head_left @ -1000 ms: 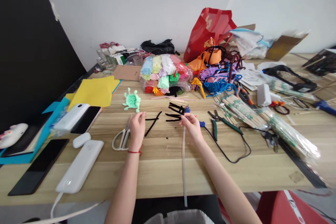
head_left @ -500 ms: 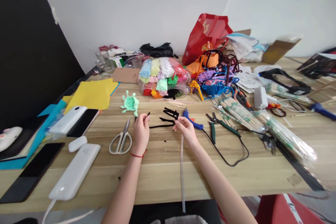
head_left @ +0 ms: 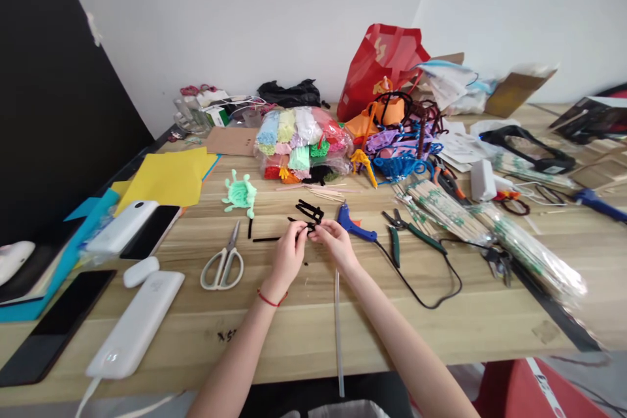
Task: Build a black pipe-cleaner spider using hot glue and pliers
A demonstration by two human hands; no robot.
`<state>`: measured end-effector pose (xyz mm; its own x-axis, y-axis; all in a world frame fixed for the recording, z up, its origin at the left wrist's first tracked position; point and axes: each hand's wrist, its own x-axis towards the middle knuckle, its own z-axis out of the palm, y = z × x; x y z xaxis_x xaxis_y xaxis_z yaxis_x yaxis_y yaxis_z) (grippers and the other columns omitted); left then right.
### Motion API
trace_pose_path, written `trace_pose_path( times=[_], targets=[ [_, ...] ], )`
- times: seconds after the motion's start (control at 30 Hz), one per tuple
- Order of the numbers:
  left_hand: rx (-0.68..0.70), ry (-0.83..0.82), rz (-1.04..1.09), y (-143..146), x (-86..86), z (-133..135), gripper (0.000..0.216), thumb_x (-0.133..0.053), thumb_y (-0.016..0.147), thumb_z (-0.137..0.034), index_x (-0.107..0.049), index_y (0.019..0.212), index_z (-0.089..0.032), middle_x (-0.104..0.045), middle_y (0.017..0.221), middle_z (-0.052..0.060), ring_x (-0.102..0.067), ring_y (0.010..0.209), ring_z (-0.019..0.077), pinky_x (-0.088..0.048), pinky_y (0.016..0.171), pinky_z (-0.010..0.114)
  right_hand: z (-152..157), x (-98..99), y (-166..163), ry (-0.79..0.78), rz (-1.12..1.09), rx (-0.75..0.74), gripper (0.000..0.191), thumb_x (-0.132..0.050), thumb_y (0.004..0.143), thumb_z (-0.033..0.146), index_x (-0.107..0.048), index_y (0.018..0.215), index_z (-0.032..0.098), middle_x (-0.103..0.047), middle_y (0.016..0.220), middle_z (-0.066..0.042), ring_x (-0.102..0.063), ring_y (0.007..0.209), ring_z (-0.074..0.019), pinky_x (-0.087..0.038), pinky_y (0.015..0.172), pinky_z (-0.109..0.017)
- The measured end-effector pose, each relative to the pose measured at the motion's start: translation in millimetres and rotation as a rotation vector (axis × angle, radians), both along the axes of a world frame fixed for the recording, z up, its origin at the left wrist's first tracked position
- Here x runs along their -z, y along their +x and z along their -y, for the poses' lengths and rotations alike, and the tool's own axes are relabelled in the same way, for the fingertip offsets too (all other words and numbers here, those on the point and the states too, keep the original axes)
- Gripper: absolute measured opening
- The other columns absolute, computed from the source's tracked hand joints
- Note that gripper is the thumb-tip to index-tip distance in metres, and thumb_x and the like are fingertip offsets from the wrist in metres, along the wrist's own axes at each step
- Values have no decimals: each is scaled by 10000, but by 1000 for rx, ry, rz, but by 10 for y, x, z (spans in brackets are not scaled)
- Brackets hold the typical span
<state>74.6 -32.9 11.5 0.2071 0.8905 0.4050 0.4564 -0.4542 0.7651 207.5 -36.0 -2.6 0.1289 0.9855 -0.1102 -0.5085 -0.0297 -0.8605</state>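
In front of me, the fingertips of my left hand and my right hand nearly meet around a bent black pipe cleaner. Its loops stick up above the fingers. Both hands are closed in a pinch, and the exact spot they grip is partly hidden. A straight black pipe cleaner length runs leftward from beside my left hand. A short black piece lies on the table, below a light green fuzzy pipe cleaner figure. White-handled scissors rest left of my left hand.
Right of my hands lie a blue glue gun with its cord and green-handled pliers. A clear glue stick points toward me. Behind are bagged pipe cleaners and a red bag. Phones and a white power bank sit left.
My left hand has moved right to meet my right hand at the bent pipe cleaner. The short black piece now lies on the table where my left hand was.
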Motion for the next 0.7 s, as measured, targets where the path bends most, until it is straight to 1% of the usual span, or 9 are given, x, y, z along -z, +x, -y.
trace_pose_path(
  times=[0.07, 0.17, 0.27, 0.4, 0.43, 0.5, 0.6, 0.63, 0.7],
  targets=[
    [-16, -24, 7, 19, 7, -7, 162, -427, 922, -284, -484, 1046, -196, -646, 845, 42, -625, 751, 156, -478, 675, 272, -11, 12, 0, -6, -1, 1, 374, -783, 614, 370, -563, 857, 189, -696, 687, -2, -678, 632, -147, -535, 646, -266],
    [-33, -43, 49, 25, 24, -27, 213, -424, 922, -267, -446, 1118, -188, -634, 809, 30, -614, 723, 150, -476, 680, 276, -14, 14, 5, -7, 10, 3, 369, -783, 610, 376, -582, 849, 181, -682, 656, 3, -660, 596, -138, -525, 604, -258],
    [-29, -50, 63, 12, 44, -46, 182, -420, 922, -273, -484, 1067, -186, -620, 766, 22, -607, 707, 151, -473, 690, 283, -12, 11, 16, 7, 46, 12, 354, -777, 617, 375, -597, 846, 174, -671, 641, 7, -636, 570, -122, -510, 584, -244],
    [-33, -61, 81, -3, 58, -62, 160, -423, 919, -278, -515, 1016, -190, -615, 739, 14, -604, 702, 151, -465, 698, 287, -12, 19, 21, 33, 120, 39, 344, -749, 647, 393, -588, 856, 173, -653, 651, 2, -628, 571, -130, -511, 582, -258],
    [-38, -61, 95, -2, 56, -63, 162, -421, 920, -275, -511, 1025, -191, -613, 736, 11, -604, 705, 149, -466, 709, 290, -9, 20, 20, 48, 137, 59, 353, -743, 653, 398, -580, 875, 178, -655, 689, -4, -633, 587, -135, -519, 594, -268],
    [-43, -65, 151, 6, 44, -59, 172, -417, 922, -274, -486, 1057, -192, -604, 726, 3, -604, 711, 142, -470, 738, 296, 6, 14, 13, 90, 186, 109, 396, -740, 656, 397, -555, 945, 198, -659, 847, -31, -652, 655, -147, -536, 630, -287],
    [-13, -79, 279, 28, 16, -35, 176, -436, 917, -290, -442, 1065, -195, -585, 707, -11, -606, 703, 129, -484, 747, 291, 51, -21, -6, 162, 341, 178, 425, -731, 673, 381, -541, 1024, 232, -592, 1099, -71, -648, 738, -148, -543, 654, -292],
    [5, -86, 313, 37, 7, -23, 176, -449, 913, -296, -434, 1058, -197, -585, 711, -11, -609, 701, 127, -490, 739, 285, 67, -36, -15, 183, 401, 189, 397, -721, 687, 380, -558, 1018, 232, -571, 1133, -79, -636, 737, -142, -541, 654, -290],
    [42, -105, 343, 56, -8, 3, 190, -475, 901, -306, -432, 1054, -201, -603, 761, 4, -623, 720, 129, -500, 715, 275, 91, -64, -34, 221, 451, 169, 310, -693, 717, 390, -606, 963, 222, -573, 1102, -79, -616, 726, -137, -538, 675, -296]
  ],
)
